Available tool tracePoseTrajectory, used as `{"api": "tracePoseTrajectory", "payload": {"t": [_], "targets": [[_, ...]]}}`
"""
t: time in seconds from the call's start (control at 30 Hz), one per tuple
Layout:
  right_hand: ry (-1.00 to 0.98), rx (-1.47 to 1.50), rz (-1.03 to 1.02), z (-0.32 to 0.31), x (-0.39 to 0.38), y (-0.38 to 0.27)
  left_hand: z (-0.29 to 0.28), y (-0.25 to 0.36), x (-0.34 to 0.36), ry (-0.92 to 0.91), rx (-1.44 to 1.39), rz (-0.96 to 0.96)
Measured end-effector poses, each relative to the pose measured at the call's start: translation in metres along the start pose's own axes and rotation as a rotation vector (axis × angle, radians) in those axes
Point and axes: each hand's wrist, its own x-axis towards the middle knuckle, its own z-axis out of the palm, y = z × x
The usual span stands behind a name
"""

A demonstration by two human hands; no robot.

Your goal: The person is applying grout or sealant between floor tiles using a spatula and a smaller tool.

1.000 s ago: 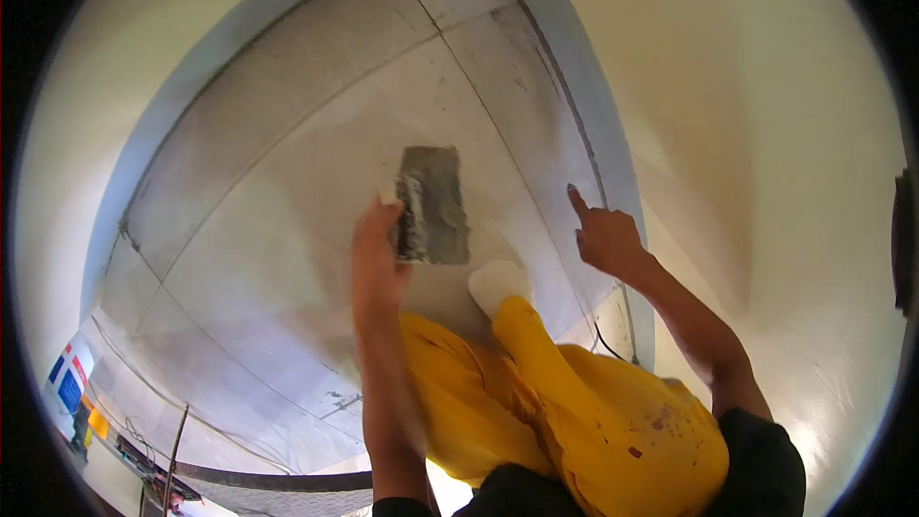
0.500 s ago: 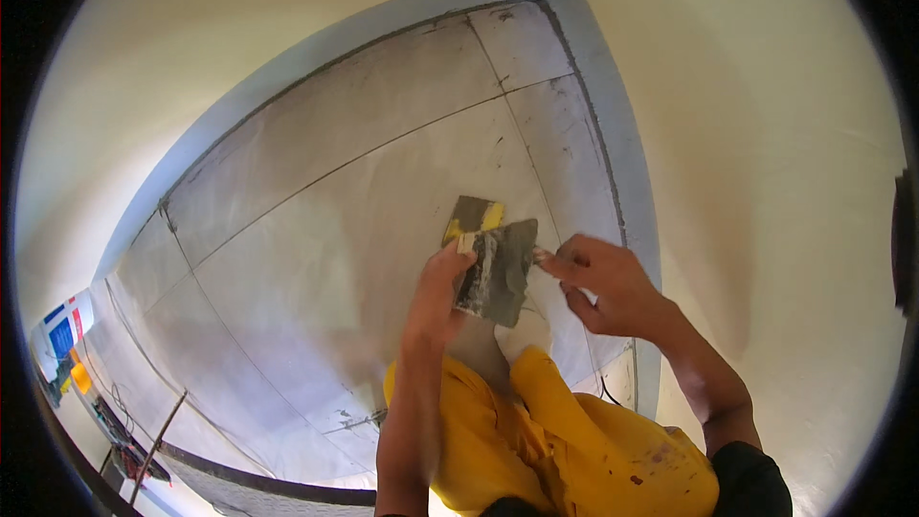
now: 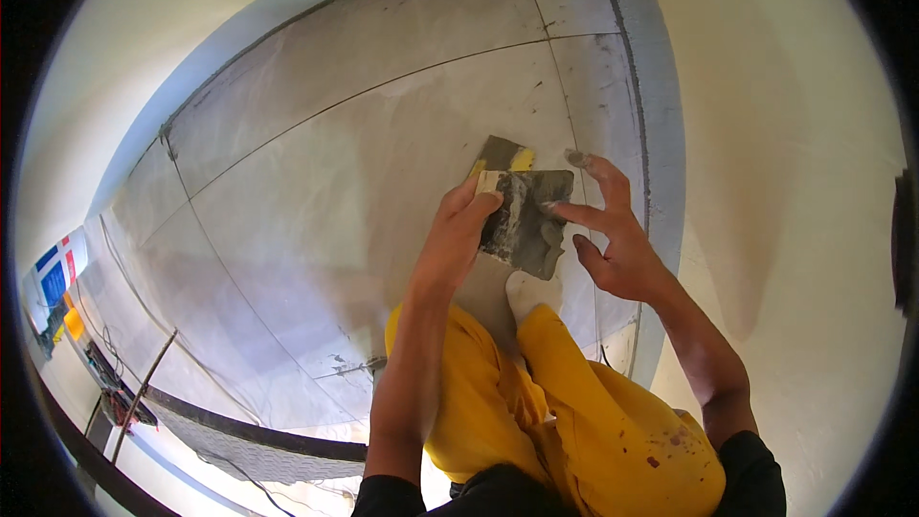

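My left hand (image 3: 458, 230) grips a square, flat board (image 3: 517, 244) by its left edge, thumb on top. Dark grey paste (image 3: 541, 196) is smeared over its face, thickest toward the right. The fingers of my right hand (image 3: 617, 244) are spread. One fingertip touches the paste near the board's right edge, and another, stretched up, carries a grey smear. Partly hidden behind the board is a dark flat piece with a yellow strip (image 3: 520, 159); whether it lies on the floor or is held, I cannot tell.
Large pale tiles (image 3: 316, 201) cover the floor, with dark joints. A grey-blue border (image 3: 661, 134) runs along the cream wall (image 3: 756, 134). My foot (image 3: 526, 293) and yellow trousers (image 3: 593, 393) are below the board. At left lie a cable (image 3: 182, 345) and a thin rod (image 3: 144, 383).
My right hand's fingers, bunched beside the board's edge before, have spread, and one now rests on the paste. The whole view has shifted, with the floor and board appearing higher and further right.
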Motion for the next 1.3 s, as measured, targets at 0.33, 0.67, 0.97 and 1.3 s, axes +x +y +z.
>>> {"api": "tracePoseTrajectory", "payload": {"t": [0.33,0.67,0.97,1.3], "targets": [[0.128,0.488,0.010,-0.004,0.003,-0.006,0.007,0.018,-0.004,0.030,-0.162,-0.059],[0.266,-0.434,-0.393,-0.008,0.009,0.005,-0.008,0.019,-0.005,0.024,-0.201,0.005],[0.229,-0.144,-0.265,-0.001,0.028,0.008,0.000,0.024,-0.004,0.015,-0.108,0.021],[0.490,0.608,0.280,-0.006,0.111,0.055,-0.053,0.024,0.003,0.416,-0.164,0.325]]}}
